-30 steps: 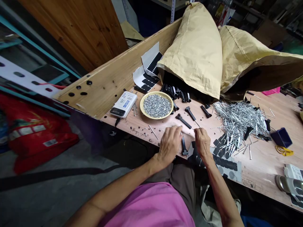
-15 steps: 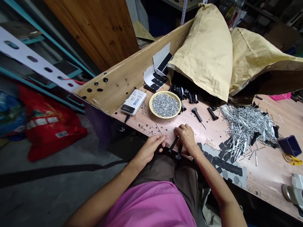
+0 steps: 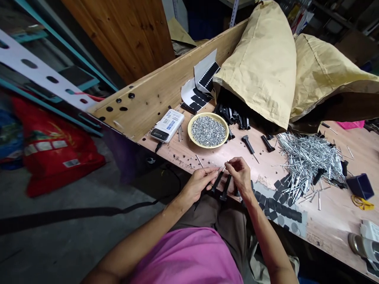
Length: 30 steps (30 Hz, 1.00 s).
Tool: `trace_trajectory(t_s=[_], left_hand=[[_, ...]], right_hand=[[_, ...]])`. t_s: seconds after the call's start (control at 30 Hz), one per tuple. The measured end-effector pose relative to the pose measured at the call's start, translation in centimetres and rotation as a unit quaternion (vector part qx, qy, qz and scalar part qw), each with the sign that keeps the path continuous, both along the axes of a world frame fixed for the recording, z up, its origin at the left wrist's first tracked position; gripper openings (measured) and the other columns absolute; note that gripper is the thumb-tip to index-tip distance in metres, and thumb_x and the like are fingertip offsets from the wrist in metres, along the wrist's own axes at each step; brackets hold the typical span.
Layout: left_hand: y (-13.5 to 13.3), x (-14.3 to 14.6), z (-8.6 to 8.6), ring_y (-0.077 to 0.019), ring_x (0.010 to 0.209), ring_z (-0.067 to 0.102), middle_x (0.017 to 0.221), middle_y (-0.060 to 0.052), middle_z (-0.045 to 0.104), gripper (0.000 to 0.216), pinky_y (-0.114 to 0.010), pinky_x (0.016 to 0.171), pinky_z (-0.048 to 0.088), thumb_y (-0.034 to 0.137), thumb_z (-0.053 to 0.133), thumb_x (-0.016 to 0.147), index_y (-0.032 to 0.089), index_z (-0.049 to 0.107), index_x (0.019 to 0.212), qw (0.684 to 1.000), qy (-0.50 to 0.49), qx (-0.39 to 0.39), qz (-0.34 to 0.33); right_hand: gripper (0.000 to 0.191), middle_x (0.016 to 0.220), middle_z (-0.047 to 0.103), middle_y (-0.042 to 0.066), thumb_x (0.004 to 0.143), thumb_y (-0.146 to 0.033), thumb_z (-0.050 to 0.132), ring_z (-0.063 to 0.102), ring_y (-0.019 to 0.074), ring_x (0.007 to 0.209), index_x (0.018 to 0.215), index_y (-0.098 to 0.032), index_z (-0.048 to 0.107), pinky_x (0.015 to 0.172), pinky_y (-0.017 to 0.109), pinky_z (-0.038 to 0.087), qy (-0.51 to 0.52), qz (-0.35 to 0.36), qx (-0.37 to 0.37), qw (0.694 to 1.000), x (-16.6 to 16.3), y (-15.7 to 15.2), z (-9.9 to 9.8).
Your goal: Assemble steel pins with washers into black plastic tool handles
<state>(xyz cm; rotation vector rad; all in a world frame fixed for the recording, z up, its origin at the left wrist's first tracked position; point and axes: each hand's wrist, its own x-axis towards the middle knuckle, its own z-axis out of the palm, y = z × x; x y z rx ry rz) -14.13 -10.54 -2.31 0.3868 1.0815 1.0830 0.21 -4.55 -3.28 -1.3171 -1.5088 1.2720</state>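
My left hand (image 3: 199,183) pinches a long thin metal screw (image 3: 220,170) at the table's front edge, its end pointing towards the other hand. My right hand (image 3: 240,173) is closed in a fingertip pinch close to that end; what it holds is too small to make out. Below the fingers, black plastic T-shaped parts (image 3: 226,189) lie at the edge, partly covered by the hands. Just beyond stands a yellow bowl (image 3: 192,141) filled with small shiny metal nuts or washers (image 3: 208,130). One loose screw (image 3: 199,161) lies in front of the bowl.
A heap of long silver screws (image 3: 310,161) covers the right side, near a dark blue box (image 3: 360,186). Large paper sacks (image 3: 260,63) stand behind, with black parts spilling out. A white device (image 3: 167,125) sits left. Black pads on a sheet (image 3: 300,225) lie front right.
My right hand has lifted from the table beside the black parts and turned towards the screw, its fingertips now near the screw's end. My left hand still pinches the screw.
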Motion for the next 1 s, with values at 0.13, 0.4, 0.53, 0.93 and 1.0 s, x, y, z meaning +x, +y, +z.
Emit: trace_trajectory(t_s=[0.13,0.4,0.53,0.93,1.0], left_hand=[[0.0,0.7,0.2,-0.0045,0.049,0.039,0.057,0.004,0.048,0.041,-0.017,0.038,0.023,0.037,0.077,0.059,0.011,0.073,0.089,0.999,0.039,0.024,-0.003],[0.3,1.3,0.4,-0.0044,0.049,0.040,0.057,0.004,0.048,0.045,-0.016,0.037,0.022,0.040,0.079,0.055,0.011,0.074,0.089,0.999,0.029,0.035,-0.009],[0.3,1.6,0.6,-0.0034,0.048,0.039,0.057,0.004,0.049,0.052,-0.015,0.037,0.021,0.041,0.083,0.050,0.010,0.074,0.090,1.000,-0.005,0.012,-0.009],[0.3,1.3,1.0,-0.0024,0.048,0.036,0.056,0.005,0.046,0.059,-0.014,0.037,0.018,0.044,0.085,0.046,0.011,0.074,0.094,0.999,-0.045,0.009,-0.023],[0.5,0.9,1.1,-0.0020,0.047,0.036,0.056,0.006,0.045,0.057,-0.014,0.037,0.018,0.042,0.085,0.048,0.012,0.073,0.095,0.997,-0.061,0.015,-0.049]], right_hand=[[0.019,0.077,0.066,0.000,0.071,-0.033,0.067,0.066,0.0158,0.077,0.079,-0.022,0.054,0.072,0.029,0.052,0.049,-0.035,-0.003,0.998,-0.1,-1.3,1.0],[0.018,0.079,0.069,0.001,0.074,-0.029,0.065,0.069,0.0156,0.074,0.084,-0.023,0.051,0.072,0.030,0.055,0.062,-0.051,0.021,0.997,-0.2,-2.3,1.4],[0.015,0.080,0.071,0.001,0.077,-0.025,0.063,0.070,0.0156,0.075,0.086,-0.022,0.051,0.070,0.028,0.057,0.029,-0.075,0.086,0.993,0.0,-2.7,1.0],[0.021,0.093,0.071,0.006,0.091,-0.019,0.049,0.068,0.0170,0.086,0.107,-0.023,0.062,0.075,0.030,0.057,-0.134,0.026,0.329,0.934,1.5,-2.7,0.6],[0.021,0.099,0.069,0.007,0.092,-0.027,0.049,0.067,0.0176,0.093,0.106,-0.024,0.065,0.079,0.032,0.056,-0.107,0.037,0.262,0.958,1.9,-2.2,1.4]])
